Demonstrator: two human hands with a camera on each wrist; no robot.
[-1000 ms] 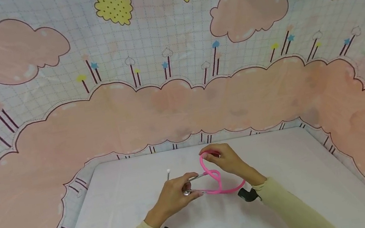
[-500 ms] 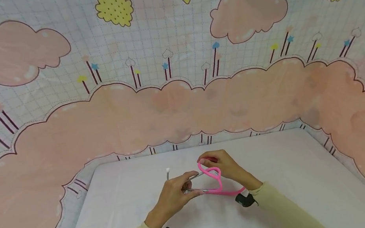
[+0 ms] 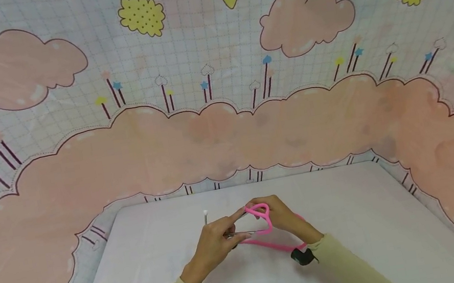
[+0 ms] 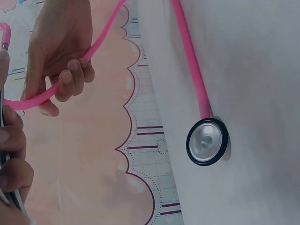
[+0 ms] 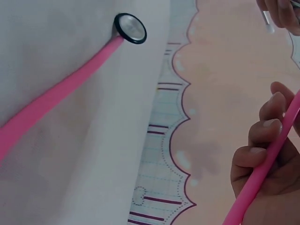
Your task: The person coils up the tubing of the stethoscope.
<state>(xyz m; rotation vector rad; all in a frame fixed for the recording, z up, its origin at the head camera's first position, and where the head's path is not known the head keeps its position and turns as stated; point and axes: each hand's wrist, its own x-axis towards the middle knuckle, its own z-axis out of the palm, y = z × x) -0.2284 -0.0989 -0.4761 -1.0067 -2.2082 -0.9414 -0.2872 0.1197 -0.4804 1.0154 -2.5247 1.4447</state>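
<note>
left hand [image 3: 214,243]: fingers curled, gripping metal ear tubes [image 3: 243,232] | right hand [image 3: 279,213]: fingers wrapped round pink tubing [image 5: 268,169] | stethoscope [image 3: 269,221]: lower centre, head view | chest piece [image 4: 206,141]: right of centre, left-wrist view

Stethoscope tubing [image 4: 190,56]: smooth, rubber-like, soft sheen. At tubing's end, chestpiece [image 4: 205,140]: glossy, metallic; rim [image 4: 203,163] smooth, dark. At tubing's opposite end, ear tubes [image 3: 241,232]: shiny metal. Beneath tubing, tabletop [image 3: 354,210]: smooth, matt.
</note>
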